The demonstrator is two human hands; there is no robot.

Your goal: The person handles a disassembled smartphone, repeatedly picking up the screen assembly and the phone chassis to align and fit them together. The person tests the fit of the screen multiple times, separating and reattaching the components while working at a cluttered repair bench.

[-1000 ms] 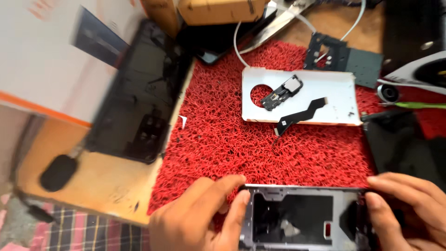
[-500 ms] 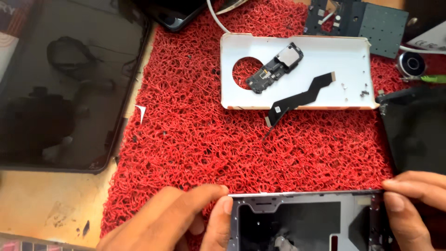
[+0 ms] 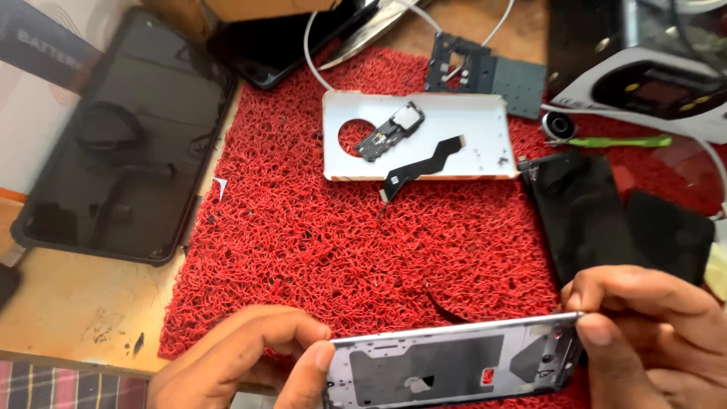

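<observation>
At bottom edge of red mat point(image 3: 303, 250): left hand point(image 3: 242, 356) and right hand point(image 3: 651, 326) pinch phone frame point(image 3: 447, 367) by opposite top corners, grip narrow, frame raised just above mat. Hazard: fingertip-only hold; slip likely drops frame. Hazard: white back cover point(image 3: 485, 144) carries loose flex cable point(image 3: 424, 163) overhanging its edge; nudge could snag it.

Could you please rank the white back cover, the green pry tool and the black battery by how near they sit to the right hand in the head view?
From the right hand:
1. Black battery, just above the hand on the mat.
2. Green pry tool, farther up, right side.
3. White back cover, up and left, mid-mat.
</observation>
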